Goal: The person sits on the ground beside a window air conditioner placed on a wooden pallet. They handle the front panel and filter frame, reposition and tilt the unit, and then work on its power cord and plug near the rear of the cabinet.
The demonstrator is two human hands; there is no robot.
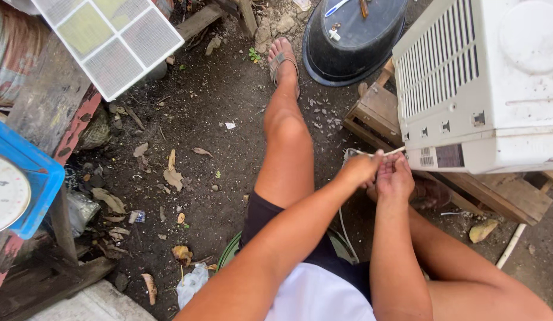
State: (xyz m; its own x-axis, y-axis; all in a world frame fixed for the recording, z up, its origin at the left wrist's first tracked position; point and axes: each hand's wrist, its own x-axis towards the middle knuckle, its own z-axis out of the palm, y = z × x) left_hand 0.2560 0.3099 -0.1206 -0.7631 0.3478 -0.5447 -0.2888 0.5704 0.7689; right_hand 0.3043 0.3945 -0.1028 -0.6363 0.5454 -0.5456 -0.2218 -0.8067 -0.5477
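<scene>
My left hand [361, 168] and my right hand [395, 176] meet just below the corner of a white window air conditioner [478, 83]. Both pinch a thin white cord [393, 152] that runs toward the unit's lower left corner. The fingers of each hand are closed around it. The unit rests on a low wooden stand [377, 110]. My bare legs stretch out below, the left foot in a sandal [283, 59] on the dirt.
A black plastic basin [353, 44] holding small tools lies at the top. A white mesh air filter [110, 38] leans at the upper left. A blue weighing scale [17, 184] sits at the left edge. Dry leaves litter the dirt ground [193, 137].
</scene>
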